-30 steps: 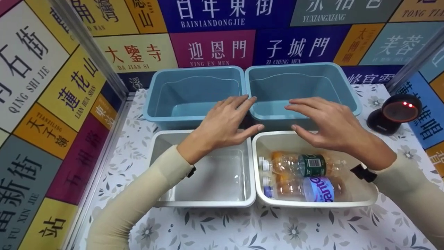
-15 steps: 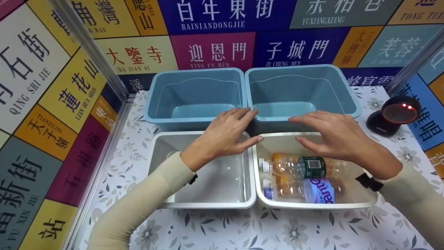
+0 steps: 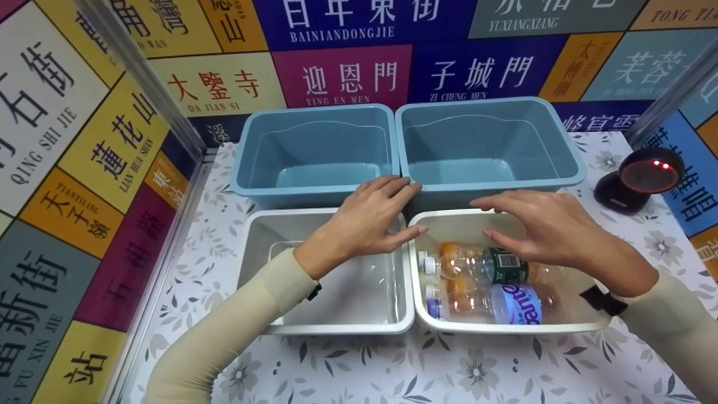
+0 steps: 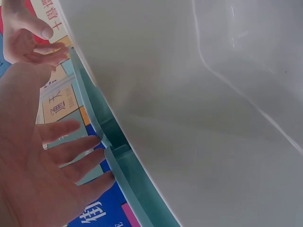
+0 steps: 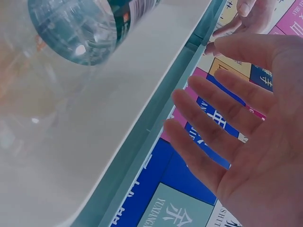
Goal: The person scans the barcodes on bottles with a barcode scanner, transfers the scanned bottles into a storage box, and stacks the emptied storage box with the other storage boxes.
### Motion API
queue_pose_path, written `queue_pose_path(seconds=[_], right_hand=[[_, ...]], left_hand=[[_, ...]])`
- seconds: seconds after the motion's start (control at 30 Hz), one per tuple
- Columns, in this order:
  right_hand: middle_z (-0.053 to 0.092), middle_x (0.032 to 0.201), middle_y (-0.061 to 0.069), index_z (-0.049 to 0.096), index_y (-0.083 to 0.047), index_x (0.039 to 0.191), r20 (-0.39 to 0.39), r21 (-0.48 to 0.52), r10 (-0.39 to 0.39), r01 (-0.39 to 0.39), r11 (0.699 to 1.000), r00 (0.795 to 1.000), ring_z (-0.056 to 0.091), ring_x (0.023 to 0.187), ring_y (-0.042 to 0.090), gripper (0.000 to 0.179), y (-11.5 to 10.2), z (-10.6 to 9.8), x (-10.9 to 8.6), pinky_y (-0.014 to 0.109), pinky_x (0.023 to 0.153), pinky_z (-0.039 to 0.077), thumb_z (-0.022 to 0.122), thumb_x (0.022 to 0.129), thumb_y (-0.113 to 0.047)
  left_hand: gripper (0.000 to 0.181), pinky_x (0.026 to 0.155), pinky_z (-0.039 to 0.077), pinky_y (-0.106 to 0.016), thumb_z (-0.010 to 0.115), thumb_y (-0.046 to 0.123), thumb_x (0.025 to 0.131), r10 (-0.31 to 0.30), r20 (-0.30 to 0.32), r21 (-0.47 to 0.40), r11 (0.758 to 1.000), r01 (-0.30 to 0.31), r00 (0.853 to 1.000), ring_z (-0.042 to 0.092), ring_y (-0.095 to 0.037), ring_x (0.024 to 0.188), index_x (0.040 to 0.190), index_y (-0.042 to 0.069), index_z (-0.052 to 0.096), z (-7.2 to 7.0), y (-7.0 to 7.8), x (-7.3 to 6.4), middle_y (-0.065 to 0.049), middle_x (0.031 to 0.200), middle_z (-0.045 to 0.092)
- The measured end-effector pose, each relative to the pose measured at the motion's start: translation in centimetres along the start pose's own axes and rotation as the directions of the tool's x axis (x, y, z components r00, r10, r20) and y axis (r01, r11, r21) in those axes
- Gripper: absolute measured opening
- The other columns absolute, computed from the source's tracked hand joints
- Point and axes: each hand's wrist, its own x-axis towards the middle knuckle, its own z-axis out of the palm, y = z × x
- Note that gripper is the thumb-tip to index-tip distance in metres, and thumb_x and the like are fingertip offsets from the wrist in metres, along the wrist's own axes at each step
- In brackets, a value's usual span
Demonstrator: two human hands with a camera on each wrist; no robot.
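My left hand (image 3: 370,219) hovers over the inner back corner of the left white bin (image 3: 336,329), fingers relaxed and holding nothing. Over the back of the right white bin (image 3: 505,328) is my right hand (image 3: 544,227), its thumb and fingers spread apart with nothing between them. Below it, several plastic bottles lie on their sides in that bin. One bottle has a dark green label (image 3: 507,265), another a purple-blue label (image 3: 519,304). The left white bin shows a bare floor. In the left wrist view the left palm (image 4: 38,179) faces the camera, fingers extended.
Behind the white bins stand two blue bins, a left one (image 3: 314,191) and a right one (image 3: 493,184). A black scanner-like device (image 3: 639,179) with red lights stands at the right. The tabletop (image 3: 336,370) has a floral cover. Printed panels (image 3: 342,76) wall the back and sides.
Both hands have come slightly down and toward the body, the right one also a little to the right. The bottles and bins stay in place.
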Motion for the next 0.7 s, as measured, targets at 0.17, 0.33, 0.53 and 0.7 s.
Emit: queue_pose_path(seconds=[0.17,0.33,0.53,0.7], right_hand=[[0.073,0.122,0.002,0.063,-0.031,0.134,-0.001,0.015,0.001,-0.001,1.000,1.000,0.073,0.096,0.028,0.052,0.09,0.03,-0.42,0.033,0.052,0.046,0.077,0.085,-0.041],[0.074,0.115,-0.001,0.063,-0.032,0.133,-0.003,0.022,-0.007,0.007,1.000,1.000,0.073,0.089,0.021,0.053,0.15,0.04,-0.79,0.026,0.048,0.038,0.078,0.084,-0.040],[0.074,0.112,-0.005,0.063,-0.033,0.133,0.072,0.036,0.025,-0.028,0.999,0.997,0.072,0.084,0.013,0.050,0.00,-0.03,-0.97,0.021,0.045,0.033,0.077,0.085,-0.039],[0.074,0.110,-0.005,0.065,-0.033,0.129,0.139,0.028,0.053,-0.058,0.998,0.989,0.070,0.082,0.011,0.047,-0.25,-0.02,-1.00,0.022,0.045,0.033,0.077,0.085,-0.040]], left_hand=[[0.071,0.115,0.038,-0.049,0.043,0.063,0.098,0.039,-0.032,0.018,0.999,-0.039,0.999,0.046,-0.030,0.140,0.149,0.014,0.045,0.08,-0.02,-0.05,-0.011,0.149,0.052],[0.067,0.116,0.038,-0.047,0.048,0.058,0.098,0.067,-0.056,0.022,0.998,-0.066,0.996,0.047,-0.030,0.139,0.148,0.014,0.047,0.29,0.04,-0.19,-0.012,0.147,0.053],[0.058,0.113,0.040,-0.047,0.054,0.047,0.097,0.073,-0.060,0.044,0.997,-0.070,0.996,0.047,-0.028,0.139,0.145,0.016,0.050,0.45,0.22,-0.40,-0.011,0.150,0.051],[0.050,0.106,0.047,-0.044,0.056,0.042,0.095,0.073,-0.086,0.017,0.997,-0.072,0.994,0.051,-0.025,0.130,0.139,0.018,0.055,0.59,0.47,-0.52,-0.010,0.144,0.051]])
